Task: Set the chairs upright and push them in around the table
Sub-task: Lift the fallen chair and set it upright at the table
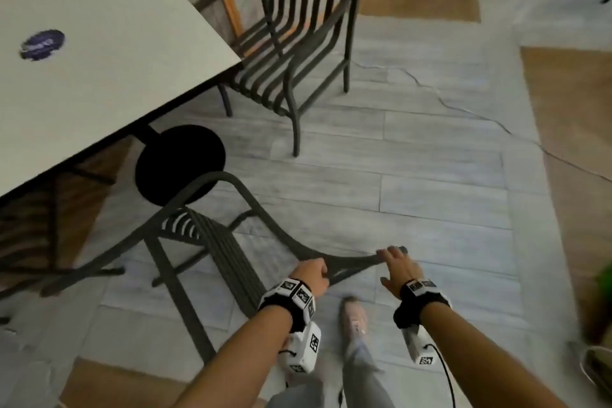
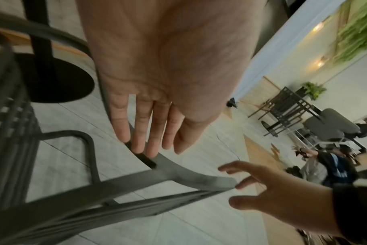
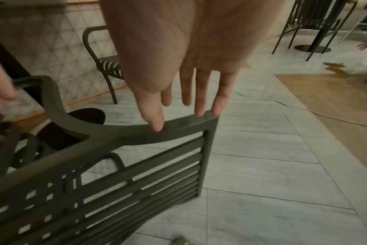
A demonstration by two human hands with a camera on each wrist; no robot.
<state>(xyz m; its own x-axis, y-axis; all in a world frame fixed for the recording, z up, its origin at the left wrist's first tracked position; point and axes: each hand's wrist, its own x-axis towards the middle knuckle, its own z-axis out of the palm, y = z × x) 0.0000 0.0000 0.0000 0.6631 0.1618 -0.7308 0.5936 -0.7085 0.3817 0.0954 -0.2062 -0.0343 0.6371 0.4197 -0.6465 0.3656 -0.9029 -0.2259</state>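
Observation:
A dark slatted metal chair stands close in front of me with its back towards me, blurred and slanted; I cannot tell whether every leg is on the floor. My left hand lies on the top rail where the armrest joins it. In the left wrist view its fingers are nearly straight against the rail. My right hand rests on the rail's right end, fingertips and thumb touching it, fingers straight. A second, upright chair stands partly under the light table.
The table's black round base sits just beyond the near chair. A thin cable runs across the tiled floor on the right. My shoe is behind the chair's back. Other tables, chairs and people are farther off.

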